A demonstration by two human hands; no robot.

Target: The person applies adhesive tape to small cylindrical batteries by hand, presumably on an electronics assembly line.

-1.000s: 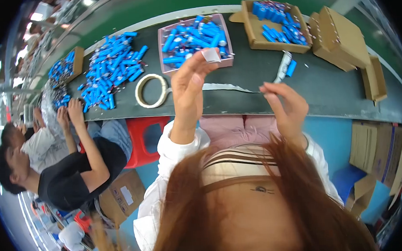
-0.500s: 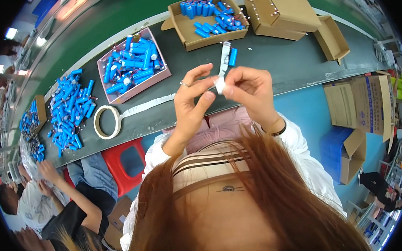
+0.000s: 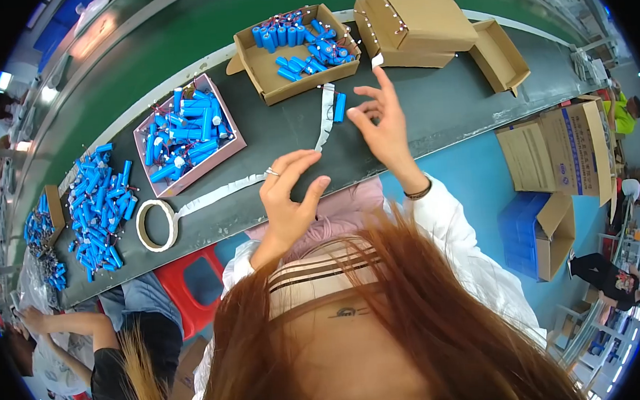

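My right hand is over the bench with its fingers apart. A small white piece of tape sticks to the tip of its raised index finger. Just left of that hand lies a blue cylindrical battery, beside a white tape strip. My left hand is open, thumb apart, its fingertips at the near end of this strip. From behind the left hand, another length of white tape runs left to a tape roll lying flat on the bench.
A pink box of blue batteries stands left, beside a loose battery pile. Farther back are an open cardboard box with batteries, a closed carton and a small tray. Co-workers sit at the left; a red stool is near.
My hands have parted. The right one has moved away from the left and raised its index finger with the white tape piece; the left has opened beside the strip. The view has shifted slightly.
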